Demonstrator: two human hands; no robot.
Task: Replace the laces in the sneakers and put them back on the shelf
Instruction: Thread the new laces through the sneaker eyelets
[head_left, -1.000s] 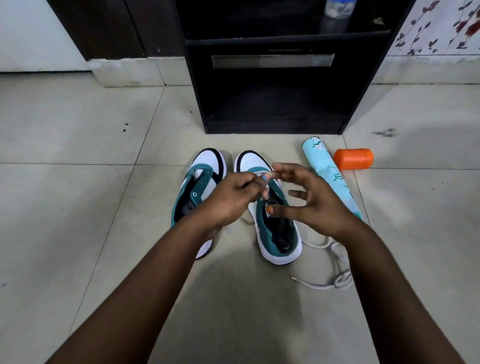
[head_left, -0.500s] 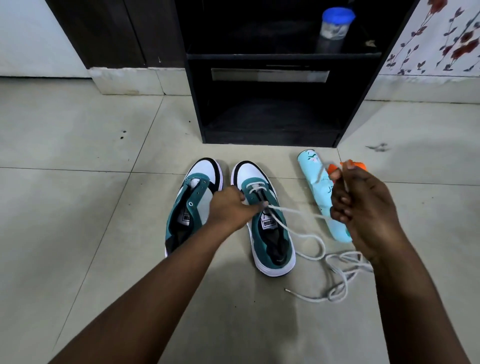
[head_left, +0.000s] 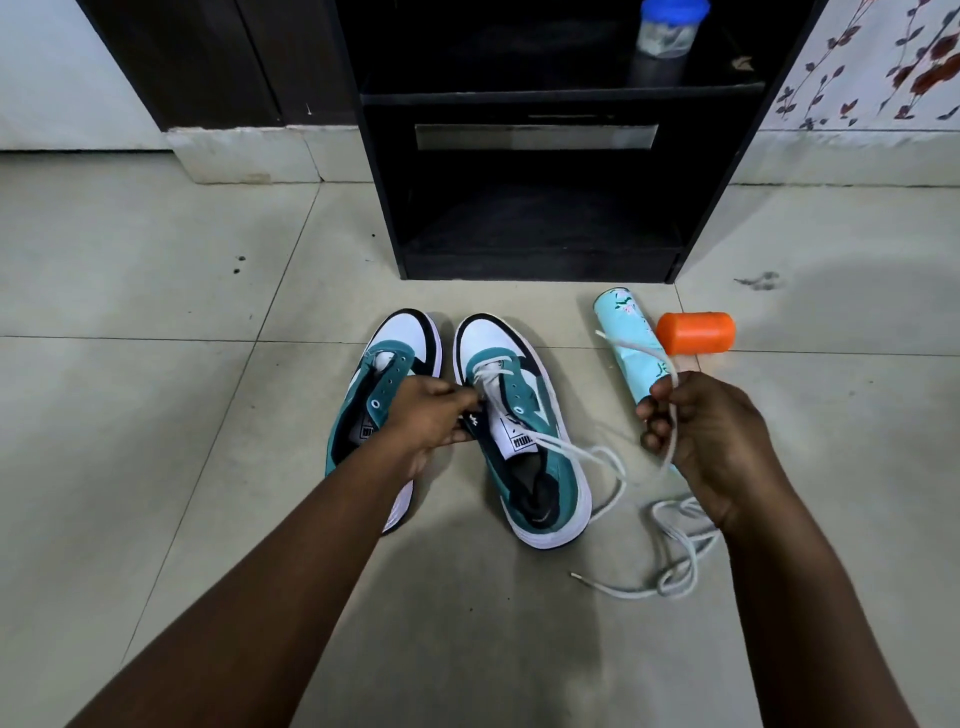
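Two teal, white and black sneakers stand side by side on the tiled floor, toes toward the shelf. The left sneaker (head_left: 384, 384) has bare eyelets. The right sneaker (head_left: 524, 441) has a white lace (head_left: 582, 452) threaded through its front eyelets. My left hand (head_left: 431, 415) pinches the right sneaker's left eyelet edge by the tongue. My right hand (head_left: 711, 431) grips the lace, whose end sticks up past my fingers. A second loose white lace (head_left: 670, 566) lies coiled on the floor under my right wrist.
A black shelf unit (head_left: 540, 223) stands just beyond the sneakers, its lower bay open; a blue-lidded jar (head_left: 667, 28) sits on its upper level. A light-blue patterned tube (head_left: 631, 343) and an orange cap (head_left: 696, 332) lie on the floor at right.
My right hand has dropped lower and a little nearer me, the lace now slack in loops. My left hand stays at the right sneaker's eyelets. The view tilted slightly.
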